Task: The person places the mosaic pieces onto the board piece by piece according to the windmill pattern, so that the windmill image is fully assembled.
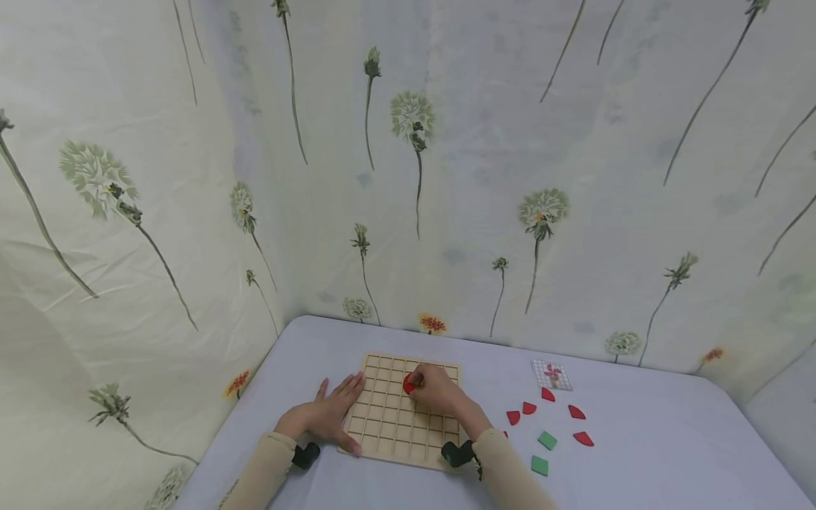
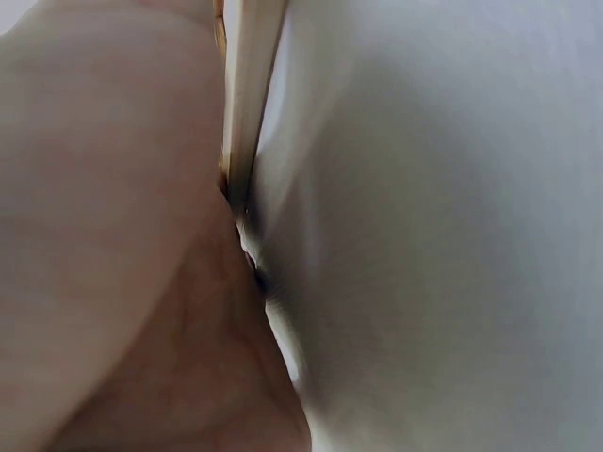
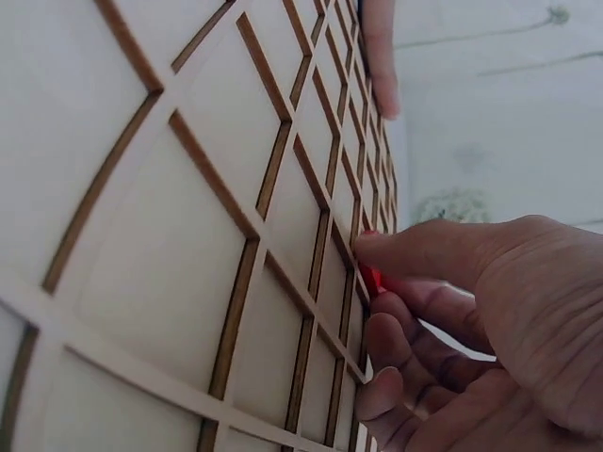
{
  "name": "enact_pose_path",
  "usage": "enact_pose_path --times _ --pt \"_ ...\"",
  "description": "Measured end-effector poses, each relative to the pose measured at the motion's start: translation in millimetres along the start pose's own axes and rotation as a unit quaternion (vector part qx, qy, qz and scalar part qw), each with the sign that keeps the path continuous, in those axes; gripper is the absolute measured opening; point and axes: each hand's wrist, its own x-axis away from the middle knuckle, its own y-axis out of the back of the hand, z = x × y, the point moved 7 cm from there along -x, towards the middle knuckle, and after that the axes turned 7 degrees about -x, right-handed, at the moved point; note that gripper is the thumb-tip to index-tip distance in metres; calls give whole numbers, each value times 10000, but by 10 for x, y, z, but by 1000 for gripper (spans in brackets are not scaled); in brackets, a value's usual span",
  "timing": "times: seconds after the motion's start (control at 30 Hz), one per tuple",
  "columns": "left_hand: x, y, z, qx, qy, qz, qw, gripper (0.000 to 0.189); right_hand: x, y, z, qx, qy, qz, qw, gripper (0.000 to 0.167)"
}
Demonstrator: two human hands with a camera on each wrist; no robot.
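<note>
A wooden grid board point(image 1: 389, 430) with square cells lies on the table. My left hand point(image 1: 328, 414) rests against its left side, fingers spread and mostly straight, thumb at the near-left corner. Over the upper middle cells, my right hand point(image 1: 438, 391) pinches a red piece point(image 3: 374, 279) between thumb and fingers, down at the grid. In the head view red point(image 1: 408, 384) shows beside the fingertips; the fingers hide the rest, so I cannot tell whether it is one piece or two. The left wrist view shows mostly palm and the board's edge point(image 2: 247, 104).
Right of the board lie several red quarter-circle pieces point(image 1: 583, 438) and two green squares point(image 1: 547, 440). Behind them is a small card point(image 1: 552, 375) with a pink figure on a grid. A flower-printed curtain point(image 1: 472, 212) hangs behind the white-covered table point(image 1: 669, 453).
</note>
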Motion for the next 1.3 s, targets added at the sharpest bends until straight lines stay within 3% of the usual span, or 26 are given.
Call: enact_pose_path --times 0.27,0.7,1.3 --pt "-1 -10 8 -48 42 4 10000 134 -12 -11 29 131 178 -199 9996 12" --pt "-2 -3 -7 -118 51 16 9999 134 21 34 1 3 48 -291 9996 18" --pt "-3 11 -13 52 55 30 10000 135 703 551 -73 80 -296 -585 9978 25"
